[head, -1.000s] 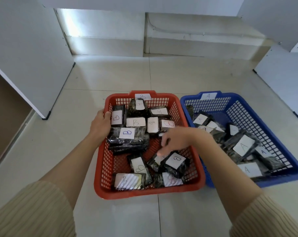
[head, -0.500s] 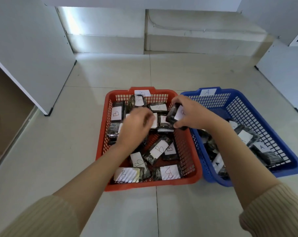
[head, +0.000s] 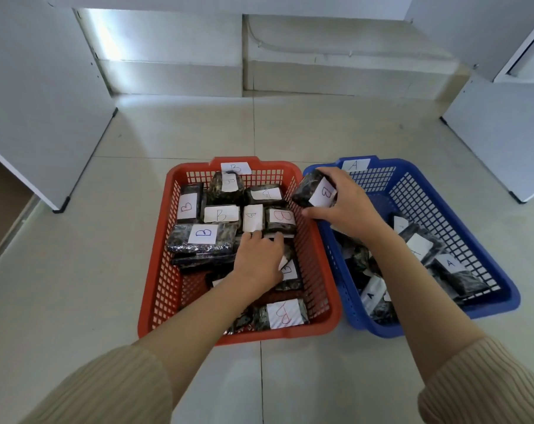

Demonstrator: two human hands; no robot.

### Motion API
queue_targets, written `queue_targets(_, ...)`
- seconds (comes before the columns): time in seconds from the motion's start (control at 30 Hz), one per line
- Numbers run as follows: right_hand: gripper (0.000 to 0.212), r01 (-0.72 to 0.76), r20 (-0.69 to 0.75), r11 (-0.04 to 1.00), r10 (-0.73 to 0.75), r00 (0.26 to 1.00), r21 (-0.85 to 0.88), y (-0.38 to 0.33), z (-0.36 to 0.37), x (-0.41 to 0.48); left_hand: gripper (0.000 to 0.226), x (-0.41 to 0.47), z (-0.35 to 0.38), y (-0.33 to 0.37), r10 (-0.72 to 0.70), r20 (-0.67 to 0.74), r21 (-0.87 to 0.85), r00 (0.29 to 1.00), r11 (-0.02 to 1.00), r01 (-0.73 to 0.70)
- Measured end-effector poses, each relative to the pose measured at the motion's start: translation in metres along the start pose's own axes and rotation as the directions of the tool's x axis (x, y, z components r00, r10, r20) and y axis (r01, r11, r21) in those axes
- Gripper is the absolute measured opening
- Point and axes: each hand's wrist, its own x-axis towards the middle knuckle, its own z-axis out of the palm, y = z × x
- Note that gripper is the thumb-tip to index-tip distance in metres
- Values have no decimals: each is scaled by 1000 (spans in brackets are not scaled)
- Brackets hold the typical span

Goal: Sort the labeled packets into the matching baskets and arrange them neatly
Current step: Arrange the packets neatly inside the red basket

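The right hand's fingers (head: 331, 176) and thumb pinch a dark B packet (head: 308, 188) from above and below. The right hand (head: 351, 206) holds it tilted above the right rim of the red basket (head: 290, 333), toward the far corner. The left hand's fingers (head: 253, 237) lie close together, their tips touching the near edge of the row of B packets (head: 279, 220) inside the red basket. The left hand (head: 259, 261) is low over its middle. The blue basket (head: 382, 330) with the A packets (head: 419, 244) touches the red basket's right side. Both stand on the tiled floor (head: 76, 270).
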Motion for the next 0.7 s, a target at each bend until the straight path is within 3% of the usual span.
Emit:
queue_targets(0.1, 77, -18, -105, 999, 22, 994, 35, 4, -7, 2, 60, -4, -9, 1, -42, -120, -329, 992, 944, 0)
queue_targets(0.17, 77, -45, -158, 996, 56, 986, 71, 8, -11, 4, 59, -9, -22, 0, -141, -116, -579, 983, 814, 49)
queue_targets(0.27, 79, -79, -153, 986, 101, 983, 145, 8, -12, 7, 59, -12, -44, -13, -280, -162, -726, 946, 684, 78)
queue_targets(0.4, 80, -72, -85, 984, 87, 993, 165, -6, 4, 10, 60, -21, -62, -55, -369, -246, -709, 896, 699, 92)
queue_targets(0.53, 76, -44, 18, 983, 41, 999, 181, -19, 25, 7, 56, -35, -54, -95, -377, -203, -531, 904, 818, 221)
queue_targets(0.7, 80, -61, 101, 986, 45, 994, 158, -20, 33, 3, 43, -41, -41, -104, -345, -108, -395, 932, 876, 279)
